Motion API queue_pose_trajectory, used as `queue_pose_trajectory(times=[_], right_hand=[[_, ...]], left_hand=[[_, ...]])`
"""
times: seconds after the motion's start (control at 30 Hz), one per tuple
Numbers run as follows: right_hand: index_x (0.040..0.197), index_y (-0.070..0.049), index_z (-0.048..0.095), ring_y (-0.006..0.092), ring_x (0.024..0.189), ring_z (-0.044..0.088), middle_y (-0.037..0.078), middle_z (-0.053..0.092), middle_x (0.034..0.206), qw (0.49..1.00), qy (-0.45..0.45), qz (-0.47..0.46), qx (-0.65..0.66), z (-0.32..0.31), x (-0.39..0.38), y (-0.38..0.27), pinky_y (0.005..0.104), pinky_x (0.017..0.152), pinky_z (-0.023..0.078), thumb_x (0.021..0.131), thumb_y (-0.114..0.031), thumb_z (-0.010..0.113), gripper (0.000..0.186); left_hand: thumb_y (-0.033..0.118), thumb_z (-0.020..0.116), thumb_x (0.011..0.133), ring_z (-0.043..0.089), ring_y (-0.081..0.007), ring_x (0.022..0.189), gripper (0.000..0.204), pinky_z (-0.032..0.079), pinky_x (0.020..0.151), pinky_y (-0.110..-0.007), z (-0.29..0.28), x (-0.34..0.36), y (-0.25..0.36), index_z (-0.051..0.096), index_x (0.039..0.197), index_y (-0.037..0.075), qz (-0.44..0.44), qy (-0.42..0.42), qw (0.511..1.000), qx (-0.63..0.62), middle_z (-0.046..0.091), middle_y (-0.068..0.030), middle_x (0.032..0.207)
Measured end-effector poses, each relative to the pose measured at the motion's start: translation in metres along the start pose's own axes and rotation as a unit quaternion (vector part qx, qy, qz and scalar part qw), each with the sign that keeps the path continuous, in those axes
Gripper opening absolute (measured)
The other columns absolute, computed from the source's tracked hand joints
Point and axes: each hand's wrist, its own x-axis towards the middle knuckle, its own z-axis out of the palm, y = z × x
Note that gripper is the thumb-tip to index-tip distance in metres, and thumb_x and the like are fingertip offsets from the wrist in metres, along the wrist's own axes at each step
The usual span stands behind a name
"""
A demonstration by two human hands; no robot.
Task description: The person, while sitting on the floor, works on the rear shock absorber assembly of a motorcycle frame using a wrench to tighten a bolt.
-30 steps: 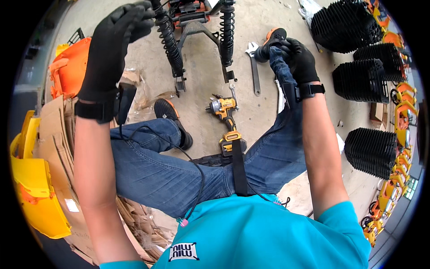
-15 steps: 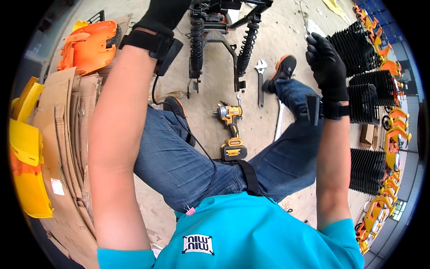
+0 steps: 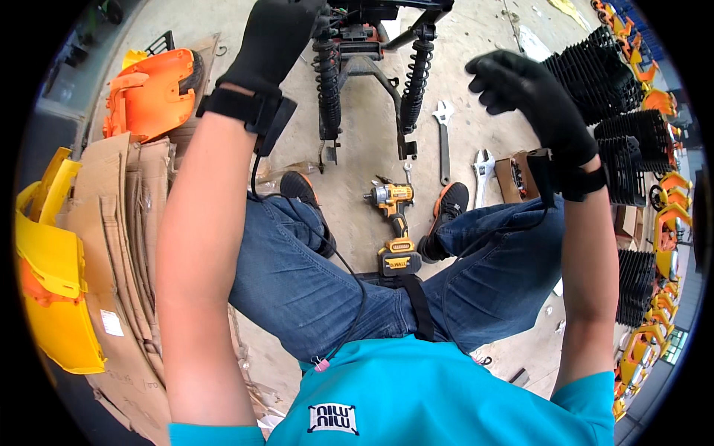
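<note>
My gloved left hand [image 3: 274, 41] is raised at the upper edge against the black vehicle frame [image 3: 383, 15]; its fingertips and whatever they may hold are unclear. My gloved right hand [image 3: 529, 93] is up to the right, fingers loosely bent and apart, holding nothing visible. The frame carries two coil-spring shocks [image 3: 328, 85] on a fork-like bracket. Between my legs lies a yellow cordless impact wrench [image 3: 396, 204], with a small spanner [image 3: 408, 172] beyond it. Two adjustable wrenches, one dark-handled [image 3: 444, 145] and one silver [image 3: 482, 178], lie on the floor right of it.
At left are orange plastic panels [image 3: 149, 89], yellow panels [image 3: 52, 260] and flattened cardboard [image 3: 119, 282]. At right stand stacks of black ribbed plastic parts [image 3: 595, 70], small boxes [image 3: 512, 178] and a row of orange-yellow vehicles [image 3: 673, 208].
The right hand has swung inward, its fingers loosening. The left hand stays high, its forearm shifted right since a second ago. My right foot has drawn in, exposing the silver wrench.
</note>
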Motion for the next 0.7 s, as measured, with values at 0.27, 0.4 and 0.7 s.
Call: queue_pose_trajectory(times=[0.27,0.4,0.7], right_hand=[[0.105,-0.003,0.066,0.0092,0.074,0.060,0.003,0.065,0.081,0.994,-0.053,0.094,0.025,0.022,0.035,0.053,0.0257,0.070,0.051,0.097,-0.025,0.056,0.025],[0.101,-0.003,0.065,0.0115,0.069,0.054,0.007,0.058,0.072,0.987,-0.073,0.047,-0.132,0.022,0.035,0.082,0.0300,0.068,0.047,0.095,-0.026,0.059,0.025],[0.101,-0.003,0.064,0.0105,0.064,0.051,0.004,0.057,0.071,0.983,-0.138,0.043,-0.114,0.011,0.042,0.093,0.0277,0.063,0.046,0.096,-0.027,0.057,0.026]], left_hand=[[0.025,0.059,0.094,0.066,-0.0137,0.087,0.032,0.054,0.083,-0.028,-0.044,0.006,-0.027,0.063,0.115,0.001,-0.064,-0.032,0.993,0.092,0.069,-0.0073,0.098],[0.026,0.056,0.096,0.066,-0.0141,0.089,0.033,0.053,0.085,-0.028,-0.037,0.003,-0.020,0.062,0.117,0.001,-0.089,-0.013,0.988,0.125,0.068,-0.0089,0.100],[0.024,0.055,0.096,0.060,-0.0105,0.078,0.026,0.049,0.075,-0.025,-0.008,0.000,-0.002,0.064,0.104,0.002,-0.084,-0.030,0.987,0.132,0.066,-0.0048,0.089]])
